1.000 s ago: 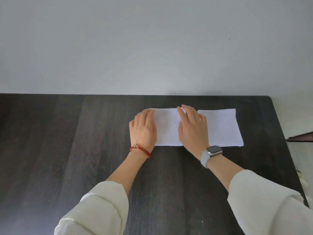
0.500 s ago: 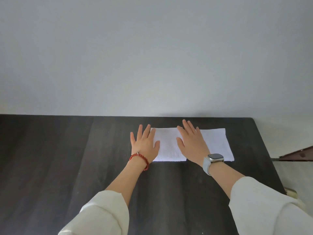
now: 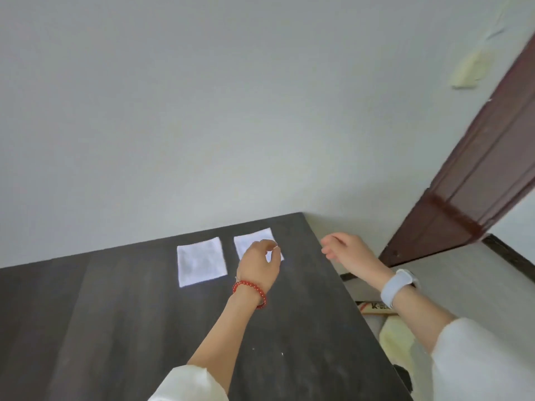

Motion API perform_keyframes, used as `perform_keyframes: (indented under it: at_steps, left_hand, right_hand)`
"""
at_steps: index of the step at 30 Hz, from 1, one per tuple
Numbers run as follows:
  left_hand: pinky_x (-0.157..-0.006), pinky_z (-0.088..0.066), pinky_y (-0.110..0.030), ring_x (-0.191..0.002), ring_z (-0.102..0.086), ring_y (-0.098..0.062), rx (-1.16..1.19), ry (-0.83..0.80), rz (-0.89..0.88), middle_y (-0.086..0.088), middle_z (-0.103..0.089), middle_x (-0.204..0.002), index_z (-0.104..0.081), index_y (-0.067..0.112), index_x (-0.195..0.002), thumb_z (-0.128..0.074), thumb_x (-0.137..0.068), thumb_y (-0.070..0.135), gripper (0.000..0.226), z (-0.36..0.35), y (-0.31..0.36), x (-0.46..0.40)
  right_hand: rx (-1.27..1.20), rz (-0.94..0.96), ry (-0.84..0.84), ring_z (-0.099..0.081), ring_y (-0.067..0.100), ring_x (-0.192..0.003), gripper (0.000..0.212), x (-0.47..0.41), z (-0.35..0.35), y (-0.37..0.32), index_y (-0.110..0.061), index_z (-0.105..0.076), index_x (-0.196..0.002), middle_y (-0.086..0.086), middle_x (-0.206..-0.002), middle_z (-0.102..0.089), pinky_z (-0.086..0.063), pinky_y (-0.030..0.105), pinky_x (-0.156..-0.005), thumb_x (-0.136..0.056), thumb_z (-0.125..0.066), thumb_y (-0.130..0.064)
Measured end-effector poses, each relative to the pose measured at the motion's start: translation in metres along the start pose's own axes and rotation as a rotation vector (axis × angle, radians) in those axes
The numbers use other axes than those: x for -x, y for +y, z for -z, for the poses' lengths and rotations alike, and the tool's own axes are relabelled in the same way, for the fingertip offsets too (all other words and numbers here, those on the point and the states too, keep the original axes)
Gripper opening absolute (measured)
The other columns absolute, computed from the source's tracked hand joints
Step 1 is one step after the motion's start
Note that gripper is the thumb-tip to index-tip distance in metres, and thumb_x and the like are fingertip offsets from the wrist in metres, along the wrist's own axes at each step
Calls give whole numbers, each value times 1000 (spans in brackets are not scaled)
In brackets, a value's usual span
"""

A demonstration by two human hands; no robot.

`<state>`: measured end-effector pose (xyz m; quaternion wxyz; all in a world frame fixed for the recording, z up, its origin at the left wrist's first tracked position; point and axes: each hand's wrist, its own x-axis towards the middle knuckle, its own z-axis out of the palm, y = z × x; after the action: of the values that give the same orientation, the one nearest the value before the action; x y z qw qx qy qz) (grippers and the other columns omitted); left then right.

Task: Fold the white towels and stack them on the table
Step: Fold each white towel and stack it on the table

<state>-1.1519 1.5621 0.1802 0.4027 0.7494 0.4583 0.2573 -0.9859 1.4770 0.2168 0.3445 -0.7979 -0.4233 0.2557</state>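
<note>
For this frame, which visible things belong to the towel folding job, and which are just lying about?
Part of the job:
left folded towel
right folded towel, partly behind the left hand
right hand, out past the table edge
dark table

Just lying about:
brown door
printed box on the floor

We have one head-worn view, tilted and looking forward and down across the desk (image 3: 115, 314) toward its far right corner at one o'clock, at arm's reach.
</note>
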Motion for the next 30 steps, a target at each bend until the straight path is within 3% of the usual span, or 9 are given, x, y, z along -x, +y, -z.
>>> perform_keyframes:
  at_steps: [2,5,8,12,19,21,24,30]
  left_hand:
    - [-81,-39,-18,-100,-57,-16,-18,-91,-76,-1,-61,-114,-61,16,-109,-46,-93,22,23,-50,37,28]
    - [-80,-42,-22,-101,-58,-19,-35,-222,-194,-3,-62,-113,-61,16,-111,-46,-93,23,24,-137,104,84]
    - [-82,-45,-27,-100,-59,-23,-39,-358,-336,-6,-63,-111,-61,14,-108,-47,-93,21,22,-234,180,154]
    - [-86,-46,-30,-99,-59,-26,0,-591,-525,-9,-61,-113,-61,11,-108,-48,-93,20,22,-361,279,270]
    - [-86,-45,-27,-101,-57,-19,6,-971,-910,-5,-60,-114,-61,13,-110,-47,-93,22,24,-548,417,469]
    - [-85,-45,-27,-101,-56,-19,-8,-1055,-993,-5,-60,-113,-61,12,-109,-47,-93,22,23,-590,445,514]
    - [-86,-46,-29,-102,-56,-19,-20,-1150,-1074,-5,-60,-111,-61,11,-108,-48,-93,21,22,-658,484,568]
    - [-86,-47,-29,-100,-57,-18,19,-1265,-1137,-4,-61,-112,-62,12,-108,-50,-92,19,22,-815,576,648]
  right_hand:
    - [18,-29,104,-60,18,-73,21,43,54,38,-15,-60,-92,2,-82,-64,-45,29,-76,-94,-40,-11]
    - [-11,-121,253,-57,16,-65,20,126,140,114,-10,-61,-92,7,-82,-63,-45,23,-68,-94,-41,-7]
    - [1,-236,383,-58,18,-71,21,227,229,195,-4,-62,-97,10,-87,-65,-44,23,-65,-95,-42,-11]
    - [-84,-460,586,-57,12,-71,25,378,330,287,-2,-59,-105,8,-92,-62,-41,6,-51,-96,-39,-14]
    - [-159,-749,1044,-54,16,-69,25,612,452,412,-1,-60,-102,9,-89,-61,-41,11,-51,-94,-37,-8]
    - [-181,-812,1143,-54,14,-66,23,660,472,446,-6,-60,-96,8,-87,-61,-42,14,-52,-93,-38,-6]
    - [-213,-887,1238,-53,12,-65,21,714,502,498,-10,-58,-91,9,-86,-60,-39,6,-48,-92,-38,-4]
    - [-236,-978,1344,-54,14,-64,24,787,615,613,-4,-62,-100,11,-87,-61,-38,4,-45,-92,-39,-2]
